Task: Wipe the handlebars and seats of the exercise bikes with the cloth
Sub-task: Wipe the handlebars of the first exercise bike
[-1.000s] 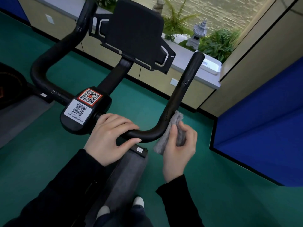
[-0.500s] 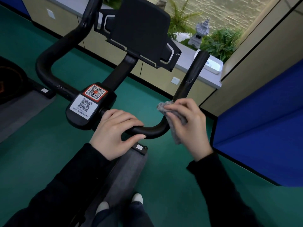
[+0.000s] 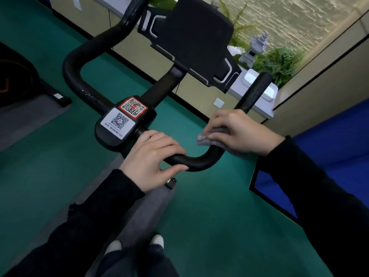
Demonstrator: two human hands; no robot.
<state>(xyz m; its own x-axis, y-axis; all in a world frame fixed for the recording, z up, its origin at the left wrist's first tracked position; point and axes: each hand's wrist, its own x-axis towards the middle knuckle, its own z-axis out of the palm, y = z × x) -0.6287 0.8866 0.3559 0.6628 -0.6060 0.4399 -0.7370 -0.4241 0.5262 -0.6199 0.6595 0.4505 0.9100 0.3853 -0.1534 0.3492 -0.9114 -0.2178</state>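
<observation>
A black exercise bike handlebar curves in front of me, with a QR-code block at its centre and a black screen holder above. My left hand grips the near bar just right of the centre block. My right hand wraps a grey cloth over the right arm of the handlebar, just above its bend. The right bar's tip sticks out beyond the hand. No seat is in view.
Green floor lies all around, with a grey mat under the bike. Another machine's black base stands at the left. A blue panel is at the right. A beige cabinet ledge and plants lie behind.
My right hand has turned over from under the bend to on top of the right bar and slid the cloth up it. My left hand has kept its grip.
</observation>
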